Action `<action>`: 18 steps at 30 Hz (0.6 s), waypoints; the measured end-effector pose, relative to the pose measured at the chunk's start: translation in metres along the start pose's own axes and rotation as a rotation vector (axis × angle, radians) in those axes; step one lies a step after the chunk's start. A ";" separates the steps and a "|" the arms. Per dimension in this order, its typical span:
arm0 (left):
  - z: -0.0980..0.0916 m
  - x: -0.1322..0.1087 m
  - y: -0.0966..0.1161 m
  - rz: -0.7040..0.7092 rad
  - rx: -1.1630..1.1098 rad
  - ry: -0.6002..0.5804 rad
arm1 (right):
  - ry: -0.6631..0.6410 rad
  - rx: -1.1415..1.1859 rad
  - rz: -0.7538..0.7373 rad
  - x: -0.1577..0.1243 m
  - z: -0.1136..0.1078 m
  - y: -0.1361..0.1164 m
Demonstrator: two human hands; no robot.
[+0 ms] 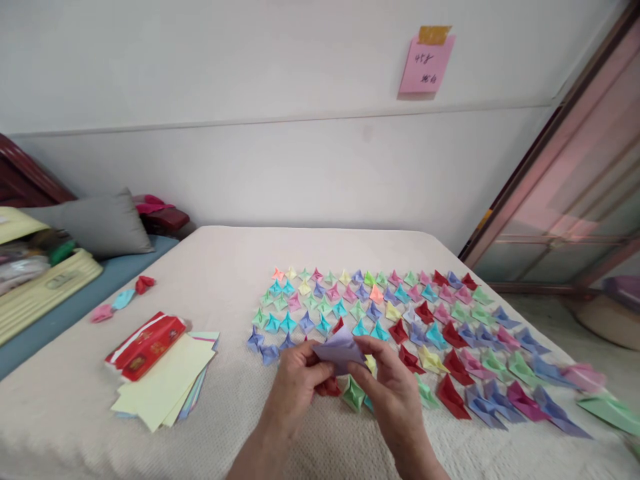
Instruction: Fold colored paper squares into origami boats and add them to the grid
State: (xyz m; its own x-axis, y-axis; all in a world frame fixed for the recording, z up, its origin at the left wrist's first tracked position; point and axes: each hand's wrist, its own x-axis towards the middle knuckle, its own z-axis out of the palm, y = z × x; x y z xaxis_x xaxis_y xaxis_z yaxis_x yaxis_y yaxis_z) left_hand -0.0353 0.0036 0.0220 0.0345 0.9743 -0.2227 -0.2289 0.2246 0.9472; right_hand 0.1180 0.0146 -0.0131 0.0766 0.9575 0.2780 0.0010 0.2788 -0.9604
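Note:
A partly folded piece of lavender paper (343, 351) is pinched between both hands above the front of the bed. My left hand (299, 373) grips its left side, thumb in front. From the other side my right hand (387, 377) holds the right edge between thumb and fingers. Beneath and behind the hands, rows of small folded paper boats (357, 310) in many colours cover the cloth. A green folded boat (354, 395) and a red one (329, 387) lie just below the held paper, partly hidden by the hands.
Left on the bedcover (225, 260) lie a stack of pale yellow and coloured sheets (173, 383), a red packet (147, 347) and a few small folded pieces (123, 299). Farther left are a grey pillow (103, 223) and an open box (55, 287). A pink note (427, 67) is taped to the wall.

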 end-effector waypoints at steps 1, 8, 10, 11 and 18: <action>0.000 0.000 0.001 0.010 0.024 -0.008 | -0.027 0.015 0.021 0.001 0.000 -0.002; -0.001 0.001 0.001 0.012 0.131 -0.034 | -0.149 0.111 0.144 0.007 0.001 -0.011; -0.001 0.001 0.000 0.009 0.141 -0.023 | -0.131 0.110 0.151 0.007 0.002 -0.011; -0.001 0.001 -0.001 0.009 0.136 -0.012 | -0.111 0.096 0.148 0.006 0.002 -0.009; -0.001 0.003 -0.003 -0.004 0.061 0.069 | 0.036 -0.044 0.017 0.004 0.002 -0.003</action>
State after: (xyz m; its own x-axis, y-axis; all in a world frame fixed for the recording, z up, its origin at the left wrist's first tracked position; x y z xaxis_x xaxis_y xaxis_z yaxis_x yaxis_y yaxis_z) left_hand -0.0352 0.0056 0.0182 -0.0325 0.9701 -0.2404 -0.1693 0.2317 0.9579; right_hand 0.1163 0.0180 -0.0093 0.1124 0.9586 0.2618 0.0429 0.2585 -0.9650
